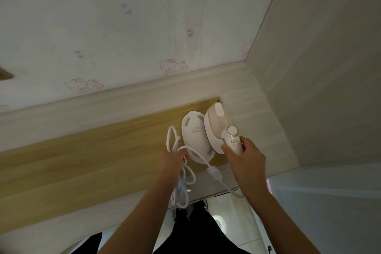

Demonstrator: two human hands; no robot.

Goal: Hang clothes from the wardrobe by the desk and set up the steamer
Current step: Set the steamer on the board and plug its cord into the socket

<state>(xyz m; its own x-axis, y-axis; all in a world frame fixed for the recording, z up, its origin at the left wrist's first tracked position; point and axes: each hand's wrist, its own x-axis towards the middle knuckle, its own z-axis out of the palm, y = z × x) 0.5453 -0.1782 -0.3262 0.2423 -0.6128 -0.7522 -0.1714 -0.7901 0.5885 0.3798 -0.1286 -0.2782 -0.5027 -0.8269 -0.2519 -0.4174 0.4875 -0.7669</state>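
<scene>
A white handheld steamer [216, 128] is held over the right end of the wooden desk [82, 161]. My right hand [245, 156] grips its handle, just below the round dial. Beside it on the left is a white oval base piece [195, 138] with grey pads, held from below by my left hand [173, 161]. That hand also holds loops of the white power cord [181, 181], which dangle down past the desk's front edge. The plug sits near the desk edge between my hands. No clothes or wardrobe are in view.
The desk stands against a wall [103, 27] with faint cartoon-cat wallpaper. A pale side panel [319, 68] closes off the right. Tiled floor [237, 222] and my dark trousers show below the desk edge.
</scene>
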